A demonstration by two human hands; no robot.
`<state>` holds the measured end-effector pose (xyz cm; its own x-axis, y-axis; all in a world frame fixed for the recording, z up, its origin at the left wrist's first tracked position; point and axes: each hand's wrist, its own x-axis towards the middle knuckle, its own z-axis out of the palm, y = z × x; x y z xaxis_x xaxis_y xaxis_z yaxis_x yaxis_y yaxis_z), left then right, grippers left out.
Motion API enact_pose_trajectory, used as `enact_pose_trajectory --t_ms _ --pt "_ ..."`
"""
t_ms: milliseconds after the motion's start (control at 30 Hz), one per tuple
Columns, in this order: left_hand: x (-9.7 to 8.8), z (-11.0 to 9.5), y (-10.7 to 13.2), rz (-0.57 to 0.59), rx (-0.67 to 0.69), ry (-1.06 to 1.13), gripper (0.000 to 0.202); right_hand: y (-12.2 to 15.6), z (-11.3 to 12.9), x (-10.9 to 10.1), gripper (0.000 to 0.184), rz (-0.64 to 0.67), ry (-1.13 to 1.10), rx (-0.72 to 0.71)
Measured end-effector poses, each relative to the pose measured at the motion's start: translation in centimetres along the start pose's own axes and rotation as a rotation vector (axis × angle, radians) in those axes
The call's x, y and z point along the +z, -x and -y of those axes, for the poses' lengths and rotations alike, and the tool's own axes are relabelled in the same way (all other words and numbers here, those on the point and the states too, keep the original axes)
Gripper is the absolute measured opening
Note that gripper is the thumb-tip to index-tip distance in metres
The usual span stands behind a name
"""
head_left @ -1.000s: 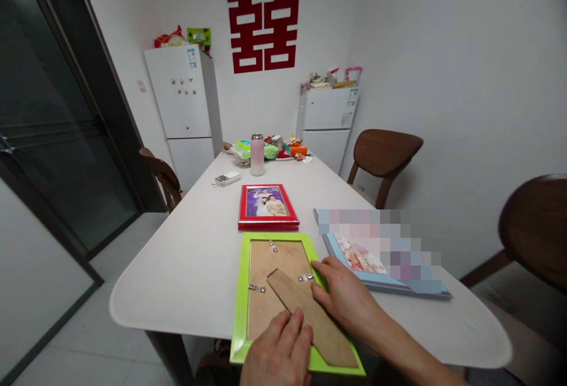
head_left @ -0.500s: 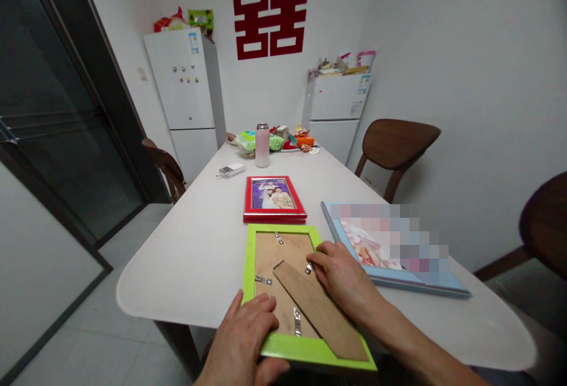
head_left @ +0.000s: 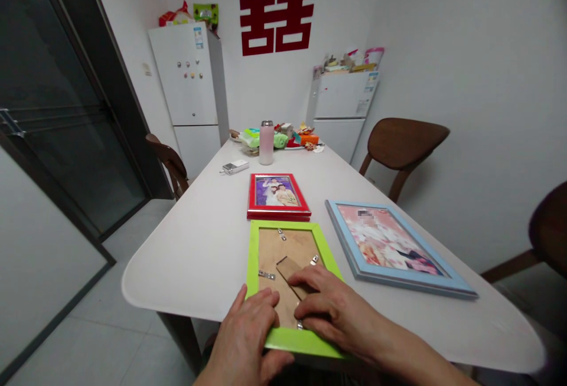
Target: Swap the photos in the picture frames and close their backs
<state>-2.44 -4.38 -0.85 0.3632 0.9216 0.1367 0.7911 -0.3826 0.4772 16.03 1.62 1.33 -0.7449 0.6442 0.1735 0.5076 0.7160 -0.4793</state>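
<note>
A green picture frame (head_left: 254, 250) lies face down at the table's near edge, its brown backing board (head_left: 270, 250) showing. My left hand (head_left: 248, 327) grips the lower left corner, fingers on top and thumb at the front edge. Bent over the backing, my right hand (head_left: 339, 309) has its fingertips at the bottom metal clip (head_left: 300, 325), which they partly cover. Under that hand runs the brown stand leg (head_left: 289, 269), mostly hidden. Other metal clips show at the left (head_left: 266, 275), top (head_left: 282, 234) and right (head_left: 314, 260).
Just beyond lie stacked red picture frames (head_left: 278, 213). Blue picture frames (head_left: 354, 256) lie to the right. Farther back are a pink bottle (head_left: 266, 144), a small white device (head_left: 235, 166) and a heap of packets (head_left: 287, 138). Wooden chairs (head_left: 405, 141) flank the white table (head_left: 186, 256).
My right hand has moved from the right-hand clip down toward the bottom clip, across the stand leg. The left hand stays on the corner. The view has shifted slightly.
</note>
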Motion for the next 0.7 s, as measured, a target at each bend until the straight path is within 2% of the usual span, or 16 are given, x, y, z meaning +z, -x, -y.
enact_pose_trajectory --t_ms 267,400,567,700 --pt "-0.3 -0.3 -0.3 0.011 0.003 -0.005 0.031 -0.8 0.4 0.9 0.013 -0.091 0.047 0.053" --pt "-0.4 -0.4 -0.2 0.034 0.014 -0.043 0.035 -2.9 0.6 1.0 0.016 -0.109 0.025 0.115" --pt "-0.5 -0.4 -0.2 0.054 0.004 -0.067 0.036 -6.1 0.8 2.0 0.017 -0.095 0.147 0.152" --pt "-0.6 -0.4 -0.4 0.076 0.005 -0.051 0.029 -6.8 1.0 2.6 0.019 -0.099 0.209 0.184"
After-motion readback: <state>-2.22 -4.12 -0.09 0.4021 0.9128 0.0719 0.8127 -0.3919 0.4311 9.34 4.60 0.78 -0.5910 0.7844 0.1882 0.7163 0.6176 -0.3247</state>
